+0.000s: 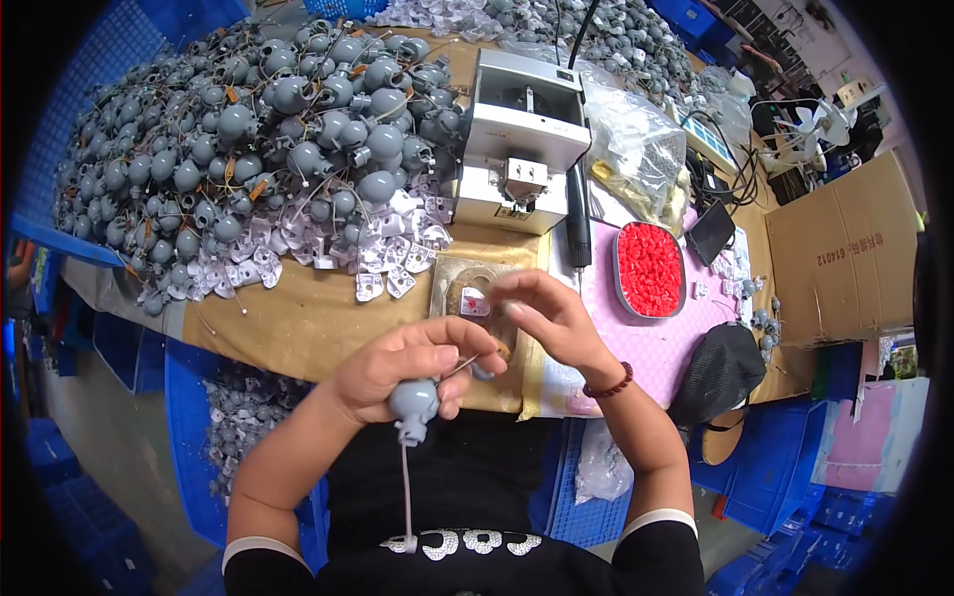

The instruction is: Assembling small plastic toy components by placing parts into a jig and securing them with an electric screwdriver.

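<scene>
Grey bulb-shaped plastic housings [268, 109] lie heaped on the left of the bench [298, 318], with white brackets [328, 253] spilled beside them. Near the bench's front edge the left hand [402, 368] has its fingers closed around one grey housing [413, 399], a thin wire running from it toward the right hand [547, 318], whose fingertips pinch together on something too small to tell. Farther right stand a white machine [522, 139] and a tray of red caps [649, 268].
</scene>
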The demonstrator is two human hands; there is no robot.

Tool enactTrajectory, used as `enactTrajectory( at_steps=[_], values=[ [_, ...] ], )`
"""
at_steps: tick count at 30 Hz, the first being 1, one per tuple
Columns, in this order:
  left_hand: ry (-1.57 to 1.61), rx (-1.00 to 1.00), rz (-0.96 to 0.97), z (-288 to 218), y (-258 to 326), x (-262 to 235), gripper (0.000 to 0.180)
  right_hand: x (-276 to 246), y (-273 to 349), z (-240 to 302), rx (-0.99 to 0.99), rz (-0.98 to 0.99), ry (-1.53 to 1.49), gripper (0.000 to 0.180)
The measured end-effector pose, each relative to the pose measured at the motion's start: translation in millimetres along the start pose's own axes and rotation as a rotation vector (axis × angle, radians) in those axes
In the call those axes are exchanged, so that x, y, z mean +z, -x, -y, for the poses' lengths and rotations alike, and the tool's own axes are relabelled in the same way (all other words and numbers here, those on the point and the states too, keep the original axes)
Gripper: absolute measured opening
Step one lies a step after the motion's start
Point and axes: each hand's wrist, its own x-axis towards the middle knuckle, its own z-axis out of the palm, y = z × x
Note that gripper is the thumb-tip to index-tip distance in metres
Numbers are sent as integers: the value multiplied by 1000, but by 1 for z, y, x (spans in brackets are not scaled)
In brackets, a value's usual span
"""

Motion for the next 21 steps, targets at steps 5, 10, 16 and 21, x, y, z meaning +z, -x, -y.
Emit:
enactTrajectory(
  at_steps=[5,10,16,21],
  values=[
    [226,52,-289,44,-9,-32,30,6,19,7,279,120,-217,28],
    [-691,85,-640,57,0,-36,19,12,10,-13,-58,-63,633,12],
    [-1765,505,-593,49,-2,-28,18,20,-9,-11,-407,-48,1137,27],
    [-1860,498,-556,47,-10,-35,20,16,-13,-16,-411,7,1253,38]
  ],
)
